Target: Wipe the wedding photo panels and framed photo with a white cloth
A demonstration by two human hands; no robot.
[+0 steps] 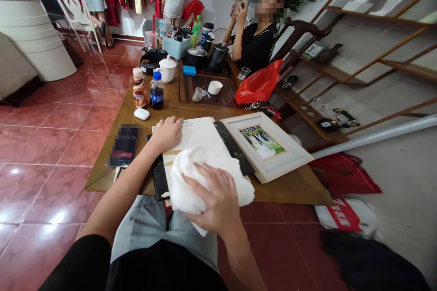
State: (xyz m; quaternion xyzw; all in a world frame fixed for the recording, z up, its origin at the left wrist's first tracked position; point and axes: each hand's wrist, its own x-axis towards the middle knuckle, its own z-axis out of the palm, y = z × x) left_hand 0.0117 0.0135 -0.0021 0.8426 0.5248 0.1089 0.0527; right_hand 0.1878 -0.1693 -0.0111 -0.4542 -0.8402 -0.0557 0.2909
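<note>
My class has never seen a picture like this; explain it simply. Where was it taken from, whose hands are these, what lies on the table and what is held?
There's no machine: a person works with two bare hands. The picture comes from a camera worn on that person's head, looking forward and down. The left hand rests on a white paper sheet with a black cover beneath. The right hand grips a bunched white soft cloth. To the right, on the brown wooden table, lies a rectangular photograph in a white frame. To the left are a black rectangular phone, a small white rounded case and a blue-capped bottle of dark drink. Across the table, another person's hands hold up a small object.
</note>
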